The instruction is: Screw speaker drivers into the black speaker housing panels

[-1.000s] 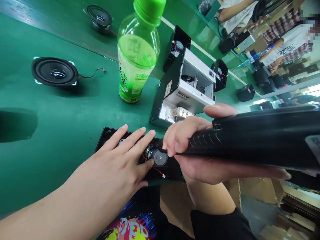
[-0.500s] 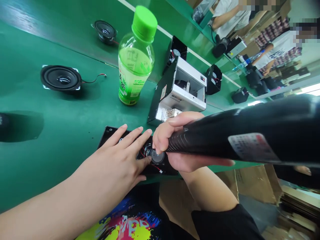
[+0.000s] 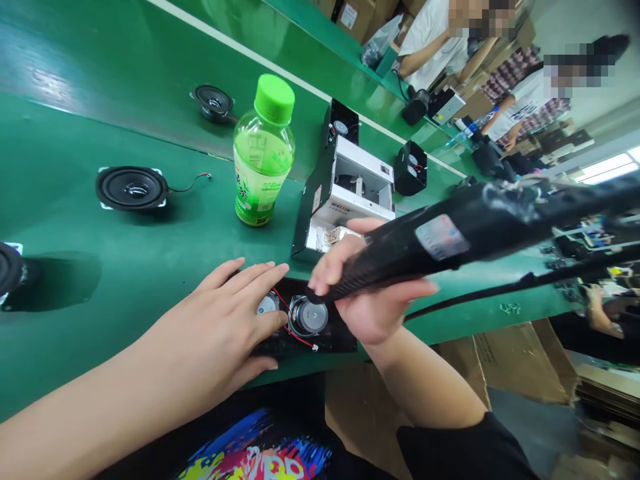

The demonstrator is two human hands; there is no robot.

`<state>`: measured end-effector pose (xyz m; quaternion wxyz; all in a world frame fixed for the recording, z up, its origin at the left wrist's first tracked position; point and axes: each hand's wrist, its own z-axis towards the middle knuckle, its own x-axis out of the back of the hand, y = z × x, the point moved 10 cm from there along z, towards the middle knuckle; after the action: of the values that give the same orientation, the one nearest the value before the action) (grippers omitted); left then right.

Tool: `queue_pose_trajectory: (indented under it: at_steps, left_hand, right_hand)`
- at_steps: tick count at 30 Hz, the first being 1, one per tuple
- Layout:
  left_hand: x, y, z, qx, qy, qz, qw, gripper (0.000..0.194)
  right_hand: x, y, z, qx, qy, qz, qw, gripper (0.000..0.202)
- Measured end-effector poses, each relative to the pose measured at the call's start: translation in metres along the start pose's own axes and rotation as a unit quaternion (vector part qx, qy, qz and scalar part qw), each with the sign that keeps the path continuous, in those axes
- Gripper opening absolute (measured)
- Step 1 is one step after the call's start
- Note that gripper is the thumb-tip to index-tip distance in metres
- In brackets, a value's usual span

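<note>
My left hand (image 3: 225,320) lies palm down with fingers spread over the left part of a black panel (image 3: 343,327), covering some of it. Two round speakers sit in the panel; the right speaker (image 3: 313,315) shows its grey magnet, with a red wire and white plug (image 3: 315,347) beside it. My right hand (image 3: 367,293) is wrapped round a black power screwdriver (image 3: 415,247), tilted, its lower end just above the right speaker's upper edge. Whether that tip touches anything cannot be seen.
Behind my hands stands a silver-black WEIXIN machine (image 3: 345,193), with a green-capped bottle (image 3: 264,153) to its left. Loose speakers (image 3: 133,189) lie at left. Black boxes (image 3: 411,168) stand behind. A cable (image 3: 480,280) runs right; people in white shirts (image 3: 435,33) are across.
The screwdriver's body has swung away from the camera and its label looks smaller. My left hand has slid a little left, uncovering more of the speakers. The whole view has shifted.
</note>
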<state>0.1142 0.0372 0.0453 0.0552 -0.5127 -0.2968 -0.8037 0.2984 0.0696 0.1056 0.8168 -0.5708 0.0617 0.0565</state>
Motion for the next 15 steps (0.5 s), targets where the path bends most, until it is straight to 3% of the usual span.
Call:
queue_pose_trajectory:
  at_steps: [3, 6, 9, 12, 15]
  left_hand:
    - [-0.002, -0.002, -0.003, 0.006, 0.003, 0.002, 1.000, 0.041]
    - [-0.004, -0.004, -0.006, 0.008, -0.001, 0.007, 1.000, 0.042]
    - [-0.002, -0.001, -0.006, -0.007, 0.005, 0.017, 1.000, 0.040]
    - [0.004, 0.001, -0.004, -0.005, 0.030, 0.022, 0.999, 0.039]
    - [0.008, 0.002, -0.005, -0.012, 0.033, 0.014, 0.999, 0.049]
  right_hand:
    - [0.018, -0.051, 0.017, 0.063, 0.068, 0.029, 0.995, 0.065]
    - [0.027, -0.085, 0.035, 0.139, 0.101, -0.025, 0.985, 0.066]
    - [0.030, -0.084, 0.049, 0.191, 0.113, -0.057, 0.973, 0.077]
    - [0.026, -0.066, 0.059, 0.168, 0.083, -0.062, 0.980, 0.079]
    - [0.035, -0.058, 0.061, 0.136, 0.123, -0.056, 0.981, 0.080]
